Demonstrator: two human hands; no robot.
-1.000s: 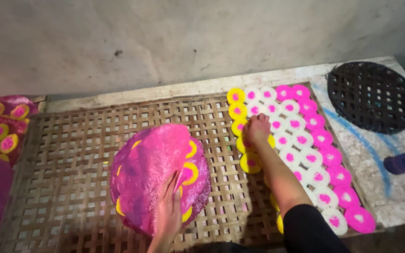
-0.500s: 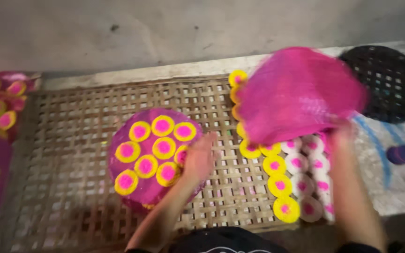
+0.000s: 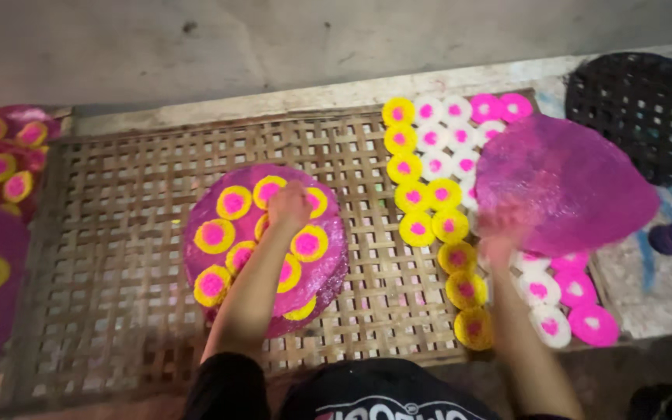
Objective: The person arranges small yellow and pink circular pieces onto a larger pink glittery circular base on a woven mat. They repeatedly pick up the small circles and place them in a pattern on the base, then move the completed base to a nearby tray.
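Our left hand (image 3: pixel 289 206) presses closed on the stack of pink discs (image 3: pixel 266 245) mid-rack (image 3: pixel 103 233); our right hand (image 3: pixel 499 233) pinches one lifted pink disc (image 3: pixel 565 187); the rack's right edge is already filled with small yellow, white and pink rounds (image 3: pixel 429 167).

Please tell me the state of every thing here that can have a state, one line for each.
Left hand: resting on the yellow discs, fingers curled.
Right hand: gripping the pink sheet, blurred.
Pink sheet: lifted, tilted above the disc rows.
Pink tray: flat on the rack, uncovered, carrying yellow discs.
Disc rows: laid flat, partly hidden by the sheet.
Rack: lying flat.
Black grate: lying flat.
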